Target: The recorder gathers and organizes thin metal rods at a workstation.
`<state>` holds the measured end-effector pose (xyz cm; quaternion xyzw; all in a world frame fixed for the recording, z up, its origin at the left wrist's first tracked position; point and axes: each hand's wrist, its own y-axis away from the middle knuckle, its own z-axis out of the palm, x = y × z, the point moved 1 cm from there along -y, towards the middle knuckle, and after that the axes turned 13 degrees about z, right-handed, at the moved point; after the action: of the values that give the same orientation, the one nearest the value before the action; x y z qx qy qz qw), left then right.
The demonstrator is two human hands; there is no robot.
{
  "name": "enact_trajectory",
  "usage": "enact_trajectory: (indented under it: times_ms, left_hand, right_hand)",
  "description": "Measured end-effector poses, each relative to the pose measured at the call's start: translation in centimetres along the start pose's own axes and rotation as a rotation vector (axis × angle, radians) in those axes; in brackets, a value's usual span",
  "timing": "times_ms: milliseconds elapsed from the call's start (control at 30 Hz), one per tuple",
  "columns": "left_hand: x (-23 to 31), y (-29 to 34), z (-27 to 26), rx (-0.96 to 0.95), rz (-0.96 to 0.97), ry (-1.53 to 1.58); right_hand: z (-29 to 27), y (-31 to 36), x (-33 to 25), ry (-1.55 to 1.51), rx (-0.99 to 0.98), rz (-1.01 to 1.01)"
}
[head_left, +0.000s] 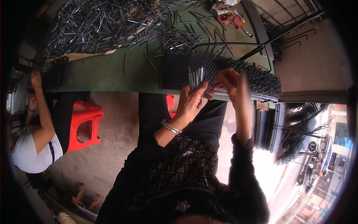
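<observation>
A bundle of thin metal rods [196, 75] stands up out of my left hand [188, 103], whose fingers are wrapped round its lower end. Close beside it, my right hand [230, 83] is closed in a pinch, with thin dark rods showing between its fingertips and the left hand. Both hands are over the front edge of a black perforated rack [176, 71]. Many dark rods [257, 76] fill the rack's right part upright in its holes, while holes show bare on the left. My right fingertips are partly hidden.
A large heap of loose rods [100, 28] lies on brown sheeting on the green table [108, 72], some scattered rightward. Crumpled cloth [229, 16] lies at the back. A black metal bar frame [257, 52] rises behind the rack. At left, a co-worker [41, 145] sits near a red stool [85, 125].
</observation>
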<state>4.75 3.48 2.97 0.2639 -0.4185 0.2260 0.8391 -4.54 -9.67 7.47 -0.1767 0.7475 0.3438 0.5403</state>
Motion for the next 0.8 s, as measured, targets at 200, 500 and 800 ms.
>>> enact_trajectory:
  times_ms: [200, 500, 800]
  left_hand:
    - [-0.1, -0.8, -0.8, -0.006, -0.078, 0.042]
    - [-0.9, -0.1, -0.5, -0.057, -0.209, 0.2]
    - [-1.3, -0.3, -0.9, -0.11, -0.167, 0.205]
  right_hand:
    - [-1.4, -1.9, -1.6, 0.171, 0.449, -0.239]
    - [-1.1, -6.1, 0.1, 0.503, 0.624, -0.314]
    - [-1.3, -6.3, -1.0, 0.548, 0.516, -0.283]
